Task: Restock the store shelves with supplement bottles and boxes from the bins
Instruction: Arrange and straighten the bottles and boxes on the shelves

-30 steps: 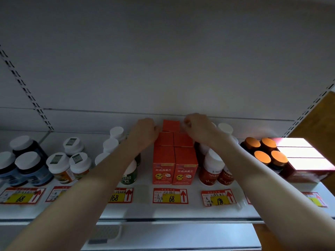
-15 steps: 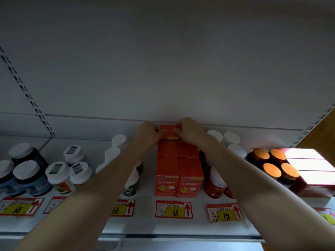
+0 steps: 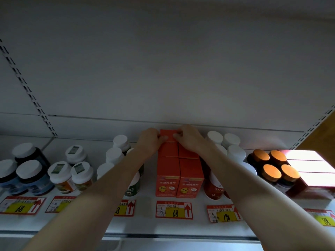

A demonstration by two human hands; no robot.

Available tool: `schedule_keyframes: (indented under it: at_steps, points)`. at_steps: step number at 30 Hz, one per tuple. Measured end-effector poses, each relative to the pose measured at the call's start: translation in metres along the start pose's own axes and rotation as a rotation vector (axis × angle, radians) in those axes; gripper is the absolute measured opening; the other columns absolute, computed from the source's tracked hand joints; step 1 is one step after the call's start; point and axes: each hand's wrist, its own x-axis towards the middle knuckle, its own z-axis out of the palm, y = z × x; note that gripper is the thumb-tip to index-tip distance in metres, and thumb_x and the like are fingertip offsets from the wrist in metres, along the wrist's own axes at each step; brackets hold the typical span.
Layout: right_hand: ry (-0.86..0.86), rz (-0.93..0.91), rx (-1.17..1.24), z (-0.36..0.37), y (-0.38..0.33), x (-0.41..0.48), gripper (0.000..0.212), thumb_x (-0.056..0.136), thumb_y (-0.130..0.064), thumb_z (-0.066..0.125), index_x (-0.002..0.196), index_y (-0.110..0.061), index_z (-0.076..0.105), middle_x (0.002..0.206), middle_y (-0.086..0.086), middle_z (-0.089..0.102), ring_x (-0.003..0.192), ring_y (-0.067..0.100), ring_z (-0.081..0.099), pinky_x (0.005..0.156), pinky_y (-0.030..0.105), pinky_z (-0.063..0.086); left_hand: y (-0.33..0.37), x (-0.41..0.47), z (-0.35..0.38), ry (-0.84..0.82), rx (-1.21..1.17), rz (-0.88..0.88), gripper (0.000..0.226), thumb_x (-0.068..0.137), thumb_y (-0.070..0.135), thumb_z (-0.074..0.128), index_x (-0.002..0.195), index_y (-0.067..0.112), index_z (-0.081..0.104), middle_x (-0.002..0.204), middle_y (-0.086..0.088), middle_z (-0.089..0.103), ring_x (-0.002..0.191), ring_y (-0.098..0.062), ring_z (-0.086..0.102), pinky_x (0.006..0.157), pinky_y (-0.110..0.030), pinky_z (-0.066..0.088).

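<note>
While both arms reach deep over the shelf point(image 3: 145, 227), I have my left hand point(image 3: 150, 140) and right hand point(image 3: 188, 140) pinched on one orange box point(image 3: 168, 135) at the very back, against the rear wall; the left thumb presses its top from the left, the right thumb from the right, and the fingers wrap down its sides. It stands at the rear of the left of two rows of like boxes point(image 3: 179, 171), touching the one ahead of it; whether it rests fully on the shelf I cannot tell. White-capped bottles point(image 3: 119, 142) stand just left of my left wrist; more white caps point(image 3: 223, 142) sit just right of my right wrist; orange-capped jars point(image 3: 272, 165) are further right, beside red cartons point(image 3: 311, 171). Price tags point(image 3: 174, 211) line the front edge; the one under the boxes reads 68.
</note>
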Motion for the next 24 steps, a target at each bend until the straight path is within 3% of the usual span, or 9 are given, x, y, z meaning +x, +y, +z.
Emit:
schedule_keyframes:
  at_steps: [3, 7, 11, 13, 15, 16, 18, 21, 24]
  points:
    - [0.051, -0.026, -0.008, -0.004, 0.004, -0.004, 0.027, 0.093, -0.018, 0.047, 0.107, 0.002, 0.06, 0.11, 0.017, 0.061, 0.104, 0.029, 0.055, 0.078, 0.028, 0.036, 0.002, -0.001, 0.0, 0.003, 0.001, 0.013, 0.041, 0.096, 0.032, 0.046, 0.084, -0.004, 0.062, 0.093, -0.024, 0.065, 0.09, -0.034, 0.06, 0.072, -0.033, 0.039]
    - [0.142, -0.109, -0.028, -0.019, 0.009, -0.02, 0.022, 0.092, -0.014, 0.047, 0.097, 0.0, 0.063, 0.1, 0.014, 0.064, 0.095, 0.028, 0.057, 0.075, 0.029, 0.037, -0.002, 0.004, 0.001, 0.018, 0.043, 0.002, 0.043, 0.096, 0.032, 0.045, 0.061, 0.007, 0.046, 0.066, -0.006, 0.051, 0.07, -0.023, 0.053, 0.058, -0.029, 0.033]
    - [0.138, -0.259, -0.02, -0.036, 0.006, -0.057, 0.02, 0.092, -0.021, 0.05, 0.091, -0.009, 0.066, 0.087, 0.003, 0.066, 0.083, 0.019, 0.059, 0.073, 0.03, 0.043, -0.003, 0.007, -0.008, 0.211, 0.067, 0.113, 0.031, 0.096, 0.025, 0.045, 0.09, -0.004, 0.056, 0.097, -0.022, 0.062, 0.096, -0.034, 0.057, 0.078, -0.035, 0.041]
    - [0.12, -0.355, -0.041, -0.038, 0.002, -0.078, 0.02, 0.092, -0.026, 0.051, 0.096, -0.016, 0.068, 0.095, -0.003, 0.068, 0.089, 0.013, 0.06, 0.072, 0.019, 0.041, 0.001, 0.008, -0.015, 0.277, 0.127, 0.17, 0.038, 0.097, 0.028, 0.043, 0.109, -0.004, 0.059, 0.109, -0.023, 0.061, 0.103, -0.034, 0.056, 0.085, -0.039, 0.044]
    - [0.12, -0.411, -0.044, -0.036, -0.003, -0.092, 0.021, 0.093, -0.027, 0.051, 0.1, -0.016, 0.068, 0.099, -0.005, 0.067, 0.093, 0.01, 0.058, 0.068, 0.01, 0.035, 0.004, 0.006, -0.02, 0.305, 0.18, 0.197, 0.045, 0.096, 0.036, 0.04, 0.113, -0.001, 0.06, 0.111, -0.021, 0.06, 0.104, -0.033, 0.056, 0.086, -0.04, 0.045]
    - [0.118, -0.436, -0.028, -0.035, -0.006, -0.095, 0.021, 0.092, -0.026, 0.052, 0.099, -0.014, 0.068, 0.099, -0.003, 0.068, 0.093, 0.012, 0.059, 0.07, 0.01, 0.037, 0.005, 0.004, -0.023, 0.309, 0.206, 0.2, 0.045, 0.096, 0.036, 0.04, 0.113, 0.0, 0.06, 0.111, -0.021, 0.06, 0.104, -0.034, 0.056, 0.086, -0.041, 0.045]
    - [0.097, -0.467, 0.024, -0.031, -0.011, -0.098, 0.021, 0.091, -0.026, 0.055, 0.096, -0.012, 0.069, 0.097, 0.001, 0.069, 0.091, 0.016, 0.061, 0.08, 0.025, 0.046, 0.002, -0.005, -0.028, 0.315, 0.239, 0.205, 0.046, 0.095, 0.037, 0.04, 0.113, -0.001, 0.06, 0.112, -0.021, 0.06, 0.104, -0.034, 0.056, 0.086, -0.042, 0.046]
    - [0.102, -0.507, 0.036, -0.028, -0.021, -0.099, 0.022, 0.09, -0.027, 0.055, 0.095, -0.01, 0.068, 0.096, 0.002, 0.068, 0.089, 0.015, 0.061, 0.078, 0.022, 0.043, -0.007, -0.027, -0.04, 0.318, 0.257, 0.17, 0.061, 0.085, 0.044, 0.029, 0.11, -0.001, 0.061, 0.109, -0.021, 0.061, 0.1, -0.034, 0.057, 0.083, -0.042, 0.047]
    - [0.059, -0.578, 0.007, -0.019, -0.033, -0.099, 0.027, 0.09, -0.029, 0.054, 0.089, -0.005, 0.066, 0.089, 0.007, 0.068, 0.083, 0.02, 0.061, 0.078, 0.037, 0.047, -0.028, -0.052, -0.052, 0.311, 0.277, 0.112, 0.062, 0.082, 0.043, 0.028, 0.109, -0.001, 0.062, 0.109, -0.022, 0.061, 0.1, -0.034, 0.057, 0.082, -0.042, 0.047]
